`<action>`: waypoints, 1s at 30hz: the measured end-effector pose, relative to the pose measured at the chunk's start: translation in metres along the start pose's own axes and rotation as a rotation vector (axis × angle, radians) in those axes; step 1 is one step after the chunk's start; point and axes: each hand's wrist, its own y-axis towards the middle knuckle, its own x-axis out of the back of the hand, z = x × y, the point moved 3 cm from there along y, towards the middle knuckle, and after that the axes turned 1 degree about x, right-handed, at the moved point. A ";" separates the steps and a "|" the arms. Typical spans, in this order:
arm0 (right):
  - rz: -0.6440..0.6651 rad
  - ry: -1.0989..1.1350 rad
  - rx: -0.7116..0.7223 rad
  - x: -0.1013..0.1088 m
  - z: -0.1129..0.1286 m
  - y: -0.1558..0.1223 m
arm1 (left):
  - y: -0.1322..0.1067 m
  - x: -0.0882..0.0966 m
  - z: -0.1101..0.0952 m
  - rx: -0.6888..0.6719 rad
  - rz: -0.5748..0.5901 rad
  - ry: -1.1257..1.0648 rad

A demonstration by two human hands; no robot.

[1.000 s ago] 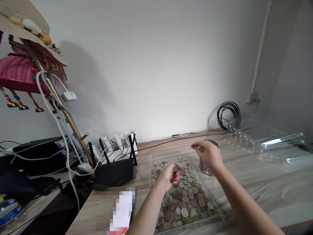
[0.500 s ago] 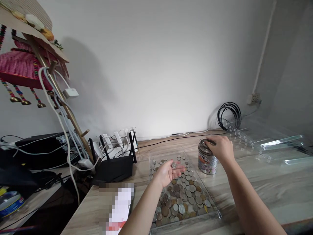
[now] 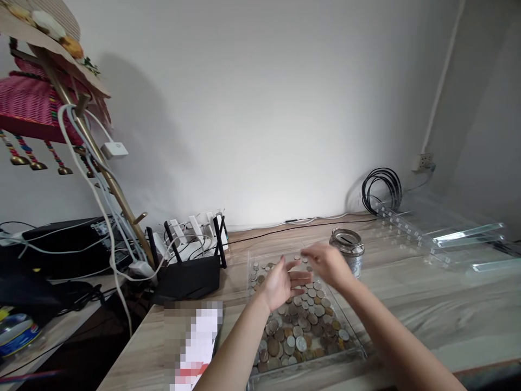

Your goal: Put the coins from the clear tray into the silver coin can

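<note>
Above the clear tray (image 3: 309,363) of mixed coins (image 3: 300,344), my left hand (image 3: 280,285) is held palm up and tilted, fingers apart. No coin shows on it now. My right hand (image 3: 328,265) is just to its right over the tray's far right part, its fingers bent together toward the left hand's fingertips. Whether a coin is between them is hidden. Behind my right wrist stands a round tin (image 3: 349,244) with a slotted metal lid and a printed side; neither hand touches it.
A black router (image 3: 189,277) with antennas and white devices stand at the left. Nearby lies a blurred-out flat object (image 3: 203,331). Clear acrylic pieces (image 3: 468,236) and a black cable coil (image 3: 381,190) are at the right. A stand (image 3: 106,165) hung with cables rises at the left.
My right hand has left the tin's lid and come left, close to my left hand. The coin that lay on my left fingers no longer shows.
</note>
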 end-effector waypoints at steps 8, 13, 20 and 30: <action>-0.287 -0.249 -0.700 0.065 -0.086 -0.012 | 0.005 0.007 -0.003 -0.175 -0.461 0.758; -0.166 -0.266 -0.672 0.060 -0.089 -0.011 | 0.004 0.009 -0.005 -0.170 -0.445 0.948; -0.115 -0.012 -0.206 0.010 -0.023 0.000 | 0.002 0.037 -0.004 -0.066 -0.520 1.339; 0.829 -0.035 -0.116 -0.103 -0.003 -0.036 | -0.003 0.029 0.004 0.101 -0.410 1.706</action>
